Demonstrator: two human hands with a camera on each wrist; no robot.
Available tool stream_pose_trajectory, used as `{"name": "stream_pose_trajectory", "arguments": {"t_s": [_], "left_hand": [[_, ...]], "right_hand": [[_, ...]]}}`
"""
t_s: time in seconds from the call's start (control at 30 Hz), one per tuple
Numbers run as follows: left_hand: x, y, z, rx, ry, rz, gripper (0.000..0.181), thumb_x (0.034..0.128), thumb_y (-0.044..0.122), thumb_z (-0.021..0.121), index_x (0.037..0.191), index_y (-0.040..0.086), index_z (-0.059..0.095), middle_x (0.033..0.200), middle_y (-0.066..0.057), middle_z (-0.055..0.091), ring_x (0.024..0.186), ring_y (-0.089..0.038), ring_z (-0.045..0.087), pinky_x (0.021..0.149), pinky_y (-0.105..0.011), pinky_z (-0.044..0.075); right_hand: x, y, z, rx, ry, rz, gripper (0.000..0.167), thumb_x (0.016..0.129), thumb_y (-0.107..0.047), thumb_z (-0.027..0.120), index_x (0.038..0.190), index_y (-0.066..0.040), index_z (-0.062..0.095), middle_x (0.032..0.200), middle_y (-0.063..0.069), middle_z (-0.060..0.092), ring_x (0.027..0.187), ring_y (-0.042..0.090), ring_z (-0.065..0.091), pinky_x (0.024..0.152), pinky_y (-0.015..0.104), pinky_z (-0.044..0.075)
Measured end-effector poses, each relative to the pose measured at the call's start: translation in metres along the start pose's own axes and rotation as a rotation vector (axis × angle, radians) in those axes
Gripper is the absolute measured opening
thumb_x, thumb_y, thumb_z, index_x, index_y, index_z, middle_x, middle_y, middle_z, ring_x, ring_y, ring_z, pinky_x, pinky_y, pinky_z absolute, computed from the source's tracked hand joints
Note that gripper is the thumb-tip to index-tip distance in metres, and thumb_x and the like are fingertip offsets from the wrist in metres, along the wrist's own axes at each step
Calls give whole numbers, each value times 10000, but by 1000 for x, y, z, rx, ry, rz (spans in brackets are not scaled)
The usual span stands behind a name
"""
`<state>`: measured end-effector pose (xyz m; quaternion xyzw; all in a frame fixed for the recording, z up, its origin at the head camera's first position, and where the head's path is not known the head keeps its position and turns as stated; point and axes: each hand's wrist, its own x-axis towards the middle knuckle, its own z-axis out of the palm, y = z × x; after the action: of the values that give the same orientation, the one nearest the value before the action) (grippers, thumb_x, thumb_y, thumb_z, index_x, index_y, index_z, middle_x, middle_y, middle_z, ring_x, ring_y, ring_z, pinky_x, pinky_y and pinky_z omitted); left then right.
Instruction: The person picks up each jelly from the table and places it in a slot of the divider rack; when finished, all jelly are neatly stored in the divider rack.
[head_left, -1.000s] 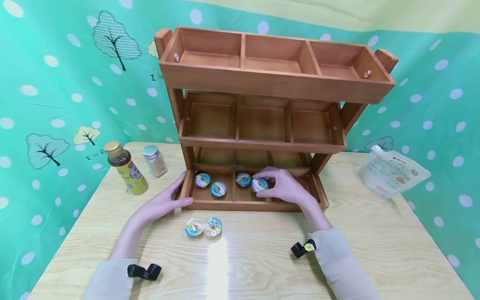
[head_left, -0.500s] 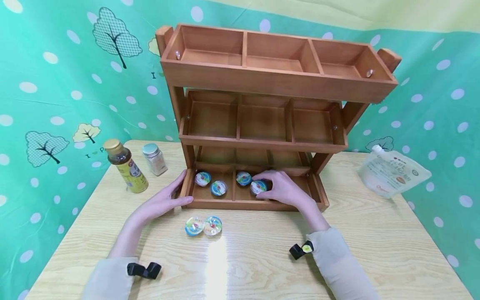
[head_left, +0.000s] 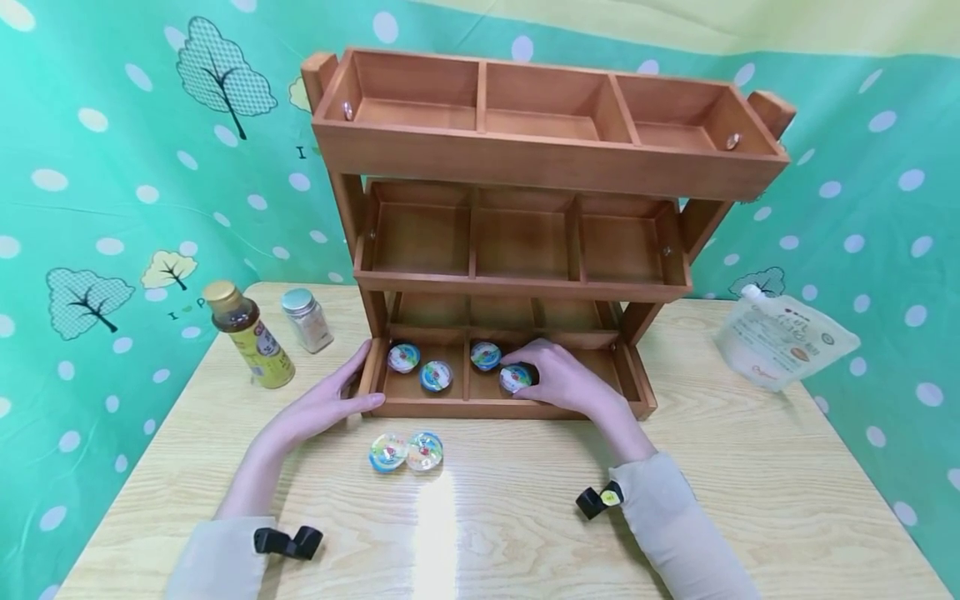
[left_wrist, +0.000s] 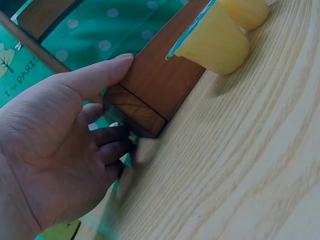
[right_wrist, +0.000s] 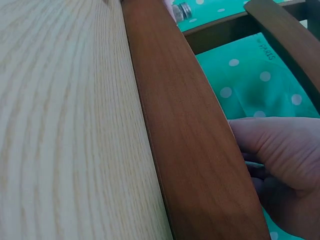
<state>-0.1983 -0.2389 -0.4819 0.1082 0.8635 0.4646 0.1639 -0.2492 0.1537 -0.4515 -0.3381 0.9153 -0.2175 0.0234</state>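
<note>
My right hand (head_left: 562, 379) pinches a jelly cup (head_left: 514, 379) with a blue printed lid in the middle compartment of the bottom tier. Just behind it to the left sits another jelly cup (head_left: 486, 356). Two more cups, one at the back (head_left: 403, 357) and one nearer the front (head_left: 436, 376), stand in the left compartment. My left hand (head_left: 326, 408) holds the left end of the wooden rack (head_left: 510, 409), thumb on the front board (left_wrist: 160, 80). In the right wrist view that board hides my right fingertips and the cup.
Two jelly cups (head_left: 406, 452) lie touching on the table in front of the rack. A sauce bottle (head_left: 255, 342) and a shaker jar (head_left: 307, 321) stand left of the rack; a spouted pouch (head_left: 780, 340) stands at its right. Two divided tiers rise above the bottom one.
My right hand has brought its jelly cup slightly toward the front and left within the middle compartment. The left hand keeps its place on the rack's end.
</note>
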Motion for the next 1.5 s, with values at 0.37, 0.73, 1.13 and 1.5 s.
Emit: {"name": "stream_pose_trajectory", "arguments": {"t_s": [0.37,0.73,1.13,1.5], "left_hand": [[1,-2,1,-12,-2,2,985,980,435,666,1670,284,-21,1749,-163,6,1588,-501,45,1231,-723,165],[-2,-4,0,-7,2,-22,968,987,461,647,1668,301,-22,1749,-160,3,1586,-505,38,1231,-724,161],[2,-5,-3,-26,-7,-7,956,1000,460,633,1669,292,-29,1756,-123,-16,1599,-474,21,1247,-711,137],[4,-5,-3,-15,-9,-13,973,996,467,640,1669,274,-35,1756,-106,-21,1599,-472,27,1248,-713,118]], "right_hand": [[-2,-2,-6,27,-24,0,459,849,-174,854,1286,-120,724,1261,76,739,1163,241,686,1003,434,575],[-2,-7,-8,217,110,66,316,949,-195,750,1247,-90,736,1229,45,757,1173,216,694,1022,452,572],[1,-47,7,446,276,31,205,965,-166,730,1150,-85,767,1126,22,767,1002,140,711,867,429,617],[30,-101,27,497,124,-105,191,975,-188,720,1160,-151,754,1061,4,768,934,60,684,840,260,607]]}}
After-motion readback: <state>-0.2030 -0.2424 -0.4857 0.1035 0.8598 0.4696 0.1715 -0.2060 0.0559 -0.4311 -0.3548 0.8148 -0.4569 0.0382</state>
